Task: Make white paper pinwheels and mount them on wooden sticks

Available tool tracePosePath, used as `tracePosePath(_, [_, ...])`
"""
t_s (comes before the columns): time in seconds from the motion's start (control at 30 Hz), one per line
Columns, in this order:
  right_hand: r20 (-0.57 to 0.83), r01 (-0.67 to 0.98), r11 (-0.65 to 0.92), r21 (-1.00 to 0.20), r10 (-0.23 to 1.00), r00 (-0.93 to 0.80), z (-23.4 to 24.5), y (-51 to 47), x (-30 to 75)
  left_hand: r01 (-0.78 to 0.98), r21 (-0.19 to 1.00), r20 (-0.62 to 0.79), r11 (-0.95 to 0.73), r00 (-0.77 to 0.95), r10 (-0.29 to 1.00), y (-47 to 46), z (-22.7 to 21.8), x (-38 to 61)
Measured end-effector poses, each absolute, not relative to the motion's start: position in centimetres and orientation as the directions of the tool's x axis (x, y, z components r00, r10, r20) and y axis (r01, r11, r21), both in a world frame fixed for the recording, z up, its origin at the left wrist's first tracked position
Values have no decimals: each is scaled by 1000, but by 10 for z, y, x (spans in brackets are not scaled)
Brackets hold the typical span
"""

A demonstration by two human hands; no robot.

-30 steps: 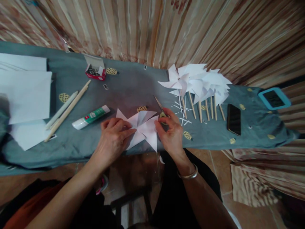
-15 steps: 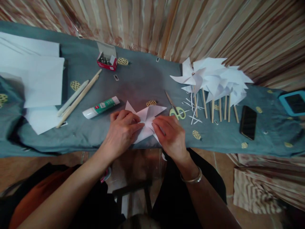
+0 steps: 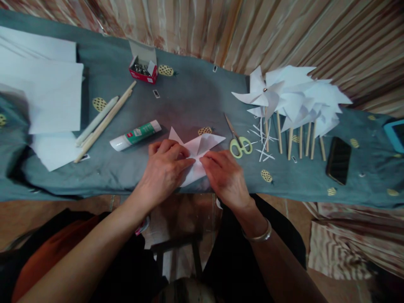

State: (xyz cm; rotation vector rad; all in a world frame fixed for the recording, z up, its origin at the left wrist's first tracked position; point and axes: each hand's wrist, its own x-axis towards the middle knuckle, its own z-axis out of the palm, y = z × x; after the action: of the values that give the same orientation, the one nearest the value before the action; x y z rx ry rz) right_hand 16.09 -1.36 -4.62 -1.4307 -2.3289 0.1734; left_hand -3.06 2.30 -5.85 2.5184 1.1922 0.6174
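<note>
Near the table's front edge lies a white paper pinwheel (image 3: 202, 144), its pointed blades folded in toward the middle. My left hand (image 3: 166, 166) presses its thumb and fingers on the pinwheel's left side, close to the centre. My right hand (image 3: 225, 174) pinches the paper at the right of the centre; its fingertips partly hide the fold. Left of my hands rests a glue stick (image 3: 135, 134) with a green label. A pair of scissors (image 3: 240, 145) with light green handles lies just right of the paper, beside thin white paper strips (image 3: 264, 139).
Several pinwheels on sticks (image 3: 293, 97) overlap at the back right, with a black phone (image 3: 338, 160) beside them. A red box of small metal pins (image 3: 143, 70) stands open at the back. Wooden sticks (image 3: 105, 122) and white paper sheets (image 3: 57, 97) lie at the left.
The camera view has shifted slightly, so the table things sit a little higher. My right fingers have moved in closer to the pinwheel's centre, pressing a blade there.
</note>
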Motion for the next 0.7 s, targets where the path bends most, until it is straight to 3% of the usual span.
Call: tracePosePath(0.7, [249, 844, 476, -248, 873, -420, -44, -9, 157, 657, 394, 282, -642, 578, 765, 23, -61, -31])
